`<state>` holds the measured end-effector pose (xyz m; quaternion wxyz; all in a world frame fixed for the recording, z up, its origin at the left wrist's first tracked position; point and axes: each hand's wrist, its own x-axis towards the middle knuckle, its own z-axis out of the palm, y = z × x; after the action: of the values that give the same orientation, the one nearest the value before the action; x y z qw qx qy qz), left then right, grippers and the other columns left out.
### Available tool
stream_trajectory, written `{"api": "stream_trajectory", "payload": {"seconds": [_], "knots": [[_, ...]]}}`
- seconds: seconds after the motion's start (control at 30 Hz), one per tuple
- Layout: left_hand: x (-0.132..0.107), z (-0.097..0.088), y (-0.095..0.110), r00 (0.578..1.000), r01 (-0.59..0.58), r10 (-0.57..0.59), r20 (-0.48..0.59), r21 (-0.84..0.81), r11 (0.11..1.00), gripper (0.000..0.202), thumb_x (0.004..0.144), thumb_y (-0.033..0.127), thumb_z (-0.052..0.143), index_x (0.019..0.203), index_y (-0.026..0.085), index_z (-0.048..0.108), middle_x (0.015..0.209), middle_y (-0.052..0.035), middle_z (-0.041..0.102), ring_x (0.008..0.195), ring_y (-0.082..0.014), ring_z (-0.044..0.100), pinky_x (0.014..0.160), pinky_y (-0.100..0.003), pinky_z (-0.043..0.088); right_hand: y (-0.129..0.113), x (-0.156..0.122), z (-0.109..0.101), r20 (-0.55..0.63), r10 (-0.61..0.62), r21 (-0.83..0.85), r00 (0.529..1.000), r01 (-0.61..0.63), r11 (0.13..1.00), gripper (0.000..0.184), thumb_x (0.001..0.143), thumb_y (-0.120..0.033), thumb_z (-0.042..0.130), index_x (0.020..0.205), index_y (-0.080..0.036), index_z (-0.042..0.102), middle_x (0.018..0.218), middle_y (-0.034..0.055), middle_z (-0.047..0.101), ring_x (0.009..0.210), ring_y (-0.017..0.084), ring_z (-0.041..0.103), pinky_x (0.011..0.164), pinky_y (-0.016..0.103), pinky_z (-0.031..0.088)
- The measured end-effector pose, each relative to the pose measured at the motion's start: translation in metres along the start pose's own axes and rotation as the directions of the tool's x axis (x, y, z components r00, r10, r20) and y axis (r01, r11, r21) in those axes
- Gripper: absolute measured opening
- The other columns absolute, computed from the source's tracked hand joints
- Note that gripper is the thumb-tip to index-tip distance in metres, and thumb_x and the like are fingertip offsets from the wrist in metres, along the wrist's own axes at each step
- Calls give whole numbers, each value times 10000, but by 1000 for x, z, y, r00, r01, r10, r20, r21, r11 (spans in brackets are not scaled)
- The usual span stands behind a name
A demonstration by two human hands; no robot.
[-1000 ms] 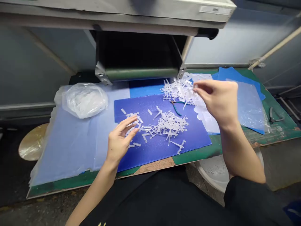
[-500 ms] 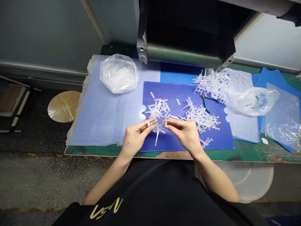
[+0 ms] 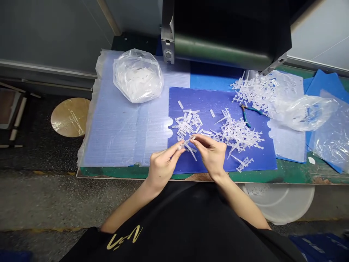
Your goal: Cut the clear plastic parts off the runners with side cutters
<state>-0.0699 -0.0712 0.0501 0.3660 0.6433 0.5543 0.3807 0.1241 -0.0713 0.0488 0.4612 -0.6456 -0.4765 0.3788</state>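
Observation:
Between my hands is a translucent white plastic sprue with small moulded parts (image 3: 190, 147), its long stem slanting down to the right. My left hand (image 3: 164, 161) is closed, thumb and fingers pinching its left end. Thumb and forefinger of my right hand (image 3: 211, 153) grip the other end, set slightly higher. Just beyond the fingertips lies a heap of small ribbed plastic strips (image 3: 187, 125) on a dark blue corrugated sheet (image 3: 203, 96). A tangled pile of sprues (image 3: 240, 134) spreads to the right of my right hand.
Teal-handled pliers (image 3: 247, 115) lie near a second sprue pile (image 3: 253, 91). A clear bag of white parts (image 3: 137, 78) sits at the back left; another plastic bag (image 3: 311, 112) is at right. A black machine with a roller (image 3: 220, 49) overhangs the back. Below the bench stands a white tub (image 3: 283, 203).
The held sprue has turned, its right end now higher and its stem pointing down right. My hands have come closer together, the left one shifting right. The whole view has shifted slightly.

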Motion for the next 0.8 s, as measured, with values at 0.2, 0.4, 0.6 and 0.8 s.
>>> {"api": "stream_trajectory", "payload": {"seconds": [0.2, 0.4, 0.6, 0.8], "knots": [[26, -15, -12, 946, 324, -286, 153, -426, 845, 379, 900, 447, 835, 1206, 223, 835, 1165, -71, 844, 1091, -261, 827, 1066, -417, 682, -4, 21, -16, 180, -2, -6, 984, 3, 1000, 499, 893, -334, 852, 1384, -300, 770, 1450, 29, 727, 1409, 298, 661, 1268, 486, 497], [37, -7, -15, 919, 395, -332, 214, -482, 782, 341, 842, 449, 884, 1054, 183, 863, 1053, -88, 859, 970, -253, 845, 995, -407, 709, -13, 13, -14, 271, 26, 18, 962, -32, 999, 321, 927, -397, 828, 1225, -279, 848, 1188, 44, 842, 1101, 298, 824, 1056, 466, 671], [36, 5, -3, 926, 368, -364, 99, -444, 817, 263, 819, 389, 898, 965, 175, 852, 1032, -80, 860, 999, -266, 841, 1016, -418, 695, -11, 2, -1, 147, -15, -34, 989, 20, 999, 160, 901, -423, 855, 1001, -303, 891, 986, 31, 864, 891, 307, 847, 889, 487, 728], [40, 8, 2, 954, 298, -278, 110, -433, 851, 328, 881, 436, 846, 1085, 179, 835, 1101, -96, 852, 1040, -271, 836, 1043, -452, 689, -26, -5, -27, -44, -137, -217, 990, 125, 968, 141, 984, -400, 759, 1029, -349, 883, 1028, 5, 857, 915, 277, 829, 886, 473, 713]]}}
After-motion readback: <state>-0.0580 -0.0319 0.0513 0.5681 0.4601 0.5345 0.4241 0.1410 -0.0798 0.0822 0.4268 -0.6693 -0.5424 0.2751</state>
